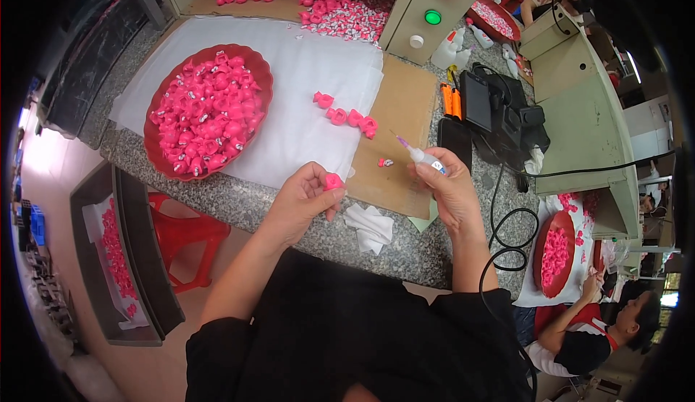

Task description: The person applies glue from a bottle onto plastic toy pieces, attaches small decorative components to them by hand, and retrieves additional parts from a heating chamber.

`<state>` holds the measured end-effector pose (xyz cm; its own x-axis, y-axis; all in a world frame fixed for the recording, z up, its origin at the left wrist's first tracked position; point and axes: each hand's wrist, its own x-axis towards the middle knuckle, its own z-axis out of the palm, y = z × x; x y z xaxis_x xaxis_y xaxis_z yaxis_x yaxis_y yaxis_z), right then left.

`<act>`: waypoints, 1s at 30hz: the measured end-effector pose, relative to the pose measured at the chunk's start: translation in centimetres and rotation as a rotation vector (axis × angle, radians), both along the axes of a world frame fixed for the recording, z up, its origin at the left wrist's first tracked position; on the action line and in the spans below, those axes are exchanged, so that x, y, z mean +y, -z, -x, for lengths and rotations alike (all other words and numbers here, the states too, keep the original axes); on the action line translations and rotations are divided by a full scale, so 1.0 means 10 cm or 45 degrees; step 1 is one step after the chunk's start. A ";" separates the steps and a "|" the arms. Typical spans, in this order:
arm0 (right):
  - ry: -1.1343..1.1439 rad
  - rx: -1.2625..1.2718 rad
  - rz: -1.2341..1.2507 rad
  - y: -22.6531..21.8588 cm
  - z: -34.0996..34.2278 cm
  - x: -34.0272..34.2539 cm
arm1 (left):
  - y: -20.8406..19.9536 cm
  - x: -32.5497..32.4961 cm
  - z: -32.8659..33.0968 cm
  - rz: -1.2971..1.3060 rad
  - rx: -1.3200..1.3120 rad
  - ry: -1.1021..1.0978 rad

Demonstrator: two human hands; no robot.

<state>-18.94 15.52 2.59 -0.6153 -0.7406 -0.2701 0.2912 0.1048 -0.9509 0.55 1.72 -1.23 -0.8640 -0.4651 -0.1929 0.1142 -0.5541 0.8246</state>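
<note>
Between the thumb and fingers of my left hand (308,198) is a small pink plastic piece (333,182), held above the table's near edge. My right hand (450,188) grips a small white glue bottle (426,160) with a purple needle tip that points up and left. Below that tip, a tiny pink-and-white part (385,163) lies on the brown cardboard (405,105). Several pink pieces (354,118) sit in a slanting row on the white paper (289,69), the nearest by the cardboard's edge. To the left, a red scalloped bowl (267,105) is heaped with similar pieces.
A crumpled white cloth (369,228) lies between my hands. Right of the cardboard are orange tubes (452,102), a black device (476,101) and a looping black cable (499,235). A machine housing with buttons (427,18) stands behind. A co-worker (594,322) sits at right beside another red bowl (556,253).
</note>
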 end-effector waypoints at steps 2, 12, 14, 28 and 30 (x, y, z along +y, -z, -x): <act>-0.026 -0.054 0.022 0.05 0.04 0.04 | 0.00 0.01 0.00 -0.051 0.026 0.005; -0.154 0.163 -0.125 -0.04 -0.09 -0.04 | -0.01 0.08 0.02 -0.061 0.039 -0.039; -0.062 0.036 -0.053 -0.07 -0.13 -0.08 | 0.01 0.07 0.01 -0.062 0.047 -0.023; -0.049 0.585 -0.809 0.19 -0.10 -0.48 | 0.06 0.08 -0.02 -0.048 0.092 0.062; -0.065 0.554 -0.787 0.18 -0.08 -0.50 | 0.08 0.06 -0.03 -0.023 0.115 0.085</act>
<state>-18.11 10.55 0.78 -0.7303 -0.5637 -0.3859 -0.1163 0.6593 -0.7429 0.82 2.37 -2.02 -0.9072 -0.4030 -0.1206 0.1499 -0.5774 0.8026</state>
